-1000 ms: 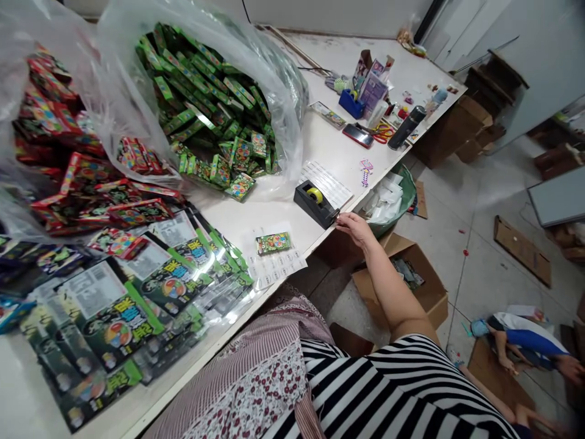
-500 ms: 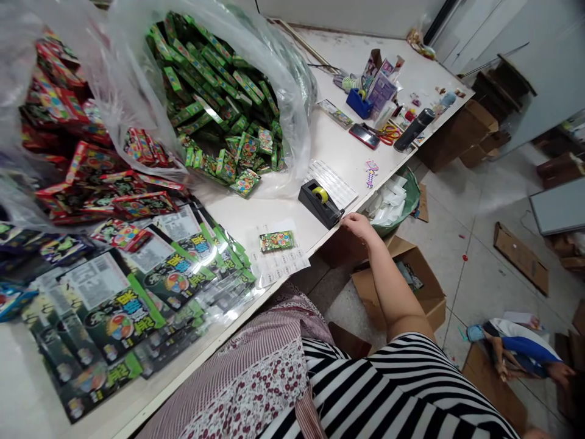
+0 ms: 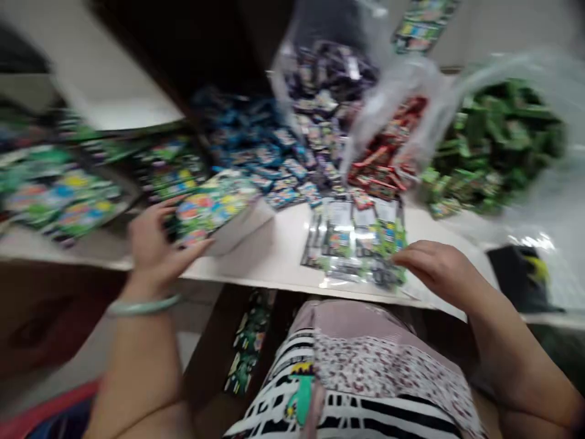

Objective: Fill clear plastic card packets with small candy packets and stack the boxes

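Note:
The picture is heavily blurred by motion. My left hand, with a pale green bangle on the wrist, grips the near edge of a colourful flat pack at the table's front left. My right hand hovers with bent fingers at the right edge of a stack of clear-wrapped green packs lying at the front middle of the white table. Whether its fingertips hold a pack is unclear.
Clear plastic bags hold green packs at the right and red packs in the middle. Blue packs lie behind. More colourful packs sit at the left. A black tape dispenser stands at the right front edge.
The view has swung sharply left from the tape dispenser to the table's left part. My right hand left the dispenser for the clear-wrapped packs. My left hand came into view on a pack.

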Tool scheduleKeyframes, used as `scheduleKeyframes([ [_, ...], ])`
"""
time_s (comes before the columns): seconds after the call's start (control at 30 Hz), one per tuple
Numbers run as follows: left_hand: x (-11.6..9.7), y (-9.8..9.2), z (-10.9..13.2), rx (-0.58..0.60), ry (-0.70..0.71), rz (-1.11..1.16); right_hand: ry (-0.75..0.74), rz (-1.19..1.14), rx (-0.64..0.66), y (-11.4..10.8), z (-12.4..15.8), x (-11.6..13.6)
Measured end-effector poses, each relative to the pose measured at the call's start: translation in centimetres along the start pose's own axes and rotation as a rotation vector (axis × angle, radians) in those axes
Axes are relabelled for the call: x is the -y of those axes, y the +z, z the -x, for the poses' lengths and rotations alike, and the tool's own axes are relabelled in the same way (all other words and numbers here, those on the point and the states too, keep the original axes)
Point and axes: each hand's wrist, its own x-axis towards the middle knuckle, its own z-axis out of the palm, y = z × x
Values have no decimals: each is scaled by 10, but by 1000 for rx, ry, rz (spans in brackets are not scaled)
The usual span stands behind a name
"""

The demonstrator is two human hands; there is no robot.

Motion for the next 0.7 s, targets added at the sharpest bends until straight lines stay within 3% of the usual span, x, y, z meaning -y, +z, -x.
scheduleKeyframes([
  [0.03,11,-20,5,5,28,-86,-188,-26,19,11,-41,23],
  [0.1,25,-36,15,48,107,-220,-486,-87,49,33,-114,72],
  [0.2,28,-28,25,36,192,-282,-697,-277,26,62,-192,132],
  [0.3,22,-19,31,-24,236,-290,-584,-513,30,89,-236,160],
  [0.4,21,-19,35,-50,248,-306,-366,-685,72,116,-260,164],
  [0.57,24,-20,39,-54,230,-294,-36,-792,169,154,-283,157],
  [0.7,23,-23,39,13,245,-327,79,-717,172,163,-288,158],
])
